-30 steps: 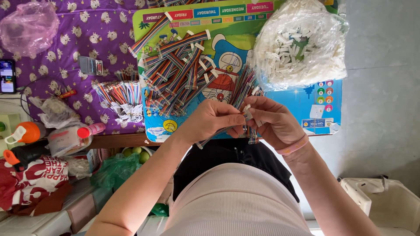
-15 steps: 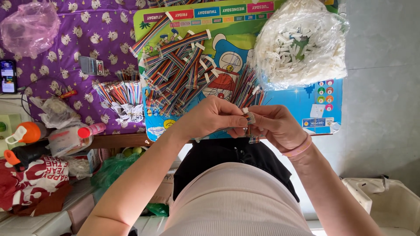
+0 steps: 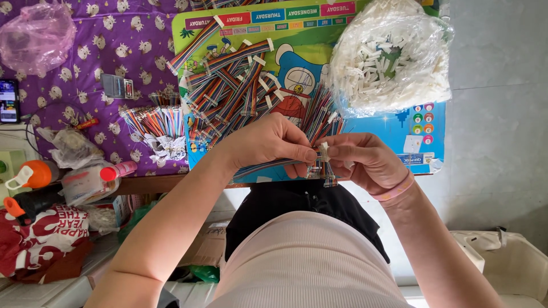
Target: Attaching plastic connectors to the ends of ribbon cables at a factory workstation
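My left hand (image 3: 273, 142) pinches the end of a rainbow ribbon cable (image 3: 260, 167) whose flat band runs back under my palm. My right hand (image 3: 365, 161) meets it fingertip to fingertip and holds a small white connector (image 3: 323, 149) against the cable's end. Loose wire ends hang below my fingers. Both hands hover over the near edge of a colourful cartoon board (image 3: 394, 134). A pile of finished ribbon cables (image 3: 234, 91) lies on the board just beyond my left hand.
A clear plastic bag of white connectors (image 3: 391, 63) sits at the board's far right. A smaller bundle of cables (image 3: 157, 125) lies on the purple patterned cloth (image 3: 85, 63). Bottles (image 3: 80, 179), a pink bag (image 3: 37, 34) and a phone (image 3: 8, 101) are at the left.
My fingers have shifted slightly on the cable end and connector. Both hands stay in the same place.
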